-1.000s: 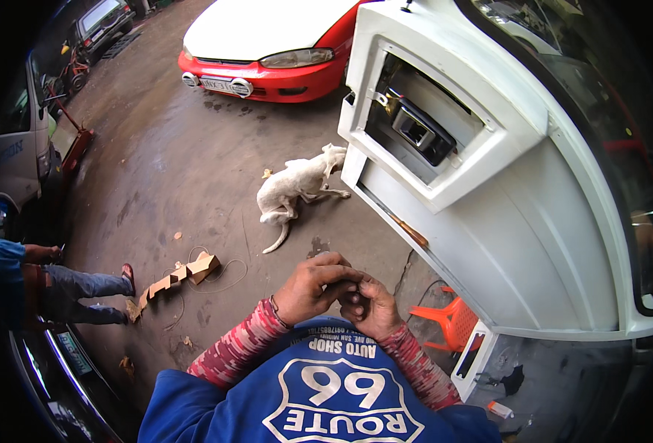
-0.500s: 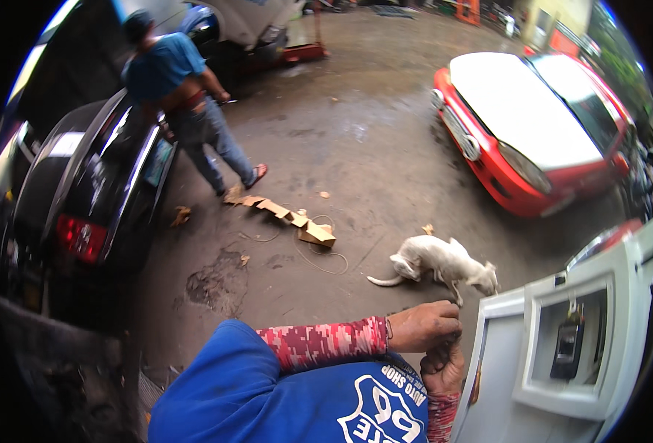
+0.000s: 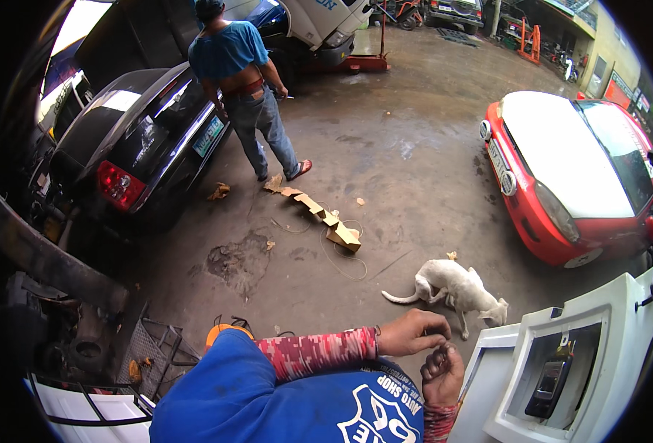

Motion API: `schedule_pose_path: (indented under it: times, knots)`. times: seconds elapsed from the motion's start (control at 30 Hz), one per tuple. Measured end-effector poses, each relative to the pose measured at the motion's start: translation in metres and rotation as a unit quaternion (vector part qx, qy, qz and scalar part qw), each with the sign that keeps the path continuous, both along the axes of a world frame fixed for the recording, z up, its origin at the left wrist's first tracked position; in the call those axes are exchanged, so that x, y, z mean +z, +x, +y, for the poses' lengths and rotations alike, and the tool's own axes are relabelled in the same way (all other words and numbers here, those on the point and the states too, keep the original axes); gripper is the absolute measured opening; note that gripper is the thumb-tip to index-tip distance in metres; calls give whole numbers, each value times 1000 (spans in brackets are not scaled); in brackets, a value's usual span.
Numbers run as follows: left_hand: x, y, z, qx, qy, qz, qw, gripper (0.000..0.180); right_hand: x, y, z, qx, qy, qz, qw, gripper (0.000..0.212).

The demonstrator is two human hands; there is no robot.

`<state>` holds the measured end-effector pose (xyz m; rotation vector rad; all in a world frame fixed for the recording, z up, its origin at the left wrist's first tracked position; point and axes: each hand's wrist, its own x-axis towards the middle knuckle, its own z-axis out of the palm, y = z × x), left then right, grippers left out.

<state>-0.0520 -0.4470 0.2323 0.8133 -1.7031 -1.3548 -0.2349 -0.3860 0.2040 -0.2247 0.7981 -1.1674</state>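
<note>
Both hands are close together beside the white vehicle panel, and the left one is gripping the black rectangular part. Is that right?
Not quite: the left hand isn't gripping the black rectangular part. The head view shows that part sitting in the opening of the white vehicle panel, away from the fingers. The left hand and right hand are close together beside the panel, as you say.

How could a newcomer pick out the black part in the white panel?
Find the white panel at lower right, beside the right hand. Inside its four-sided opening is the black part, a tilted oblong, set apart by its dark colour from the white frame.
</note>
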Motion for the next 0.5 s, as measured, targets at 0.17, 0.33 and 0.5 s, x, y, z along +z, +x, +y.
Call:
schedule_pose_path:
  times: [0.17, 0.33, 0.5]
  knots:
    - [-3, -20, 7, -7, 237, 94, 967, 16, -5, -11, -4, -29, -24, -147, 988, 22]
    - [-7, -33, 10, 46, -126, -160, 978, 20, -9, -13, -11, -36, -37, -188, 981, 27]
    - [-8, -47, -9, 22, -146, -178, 973, 24, -10, -15, -23, -87, -64, -231, 967, 23]
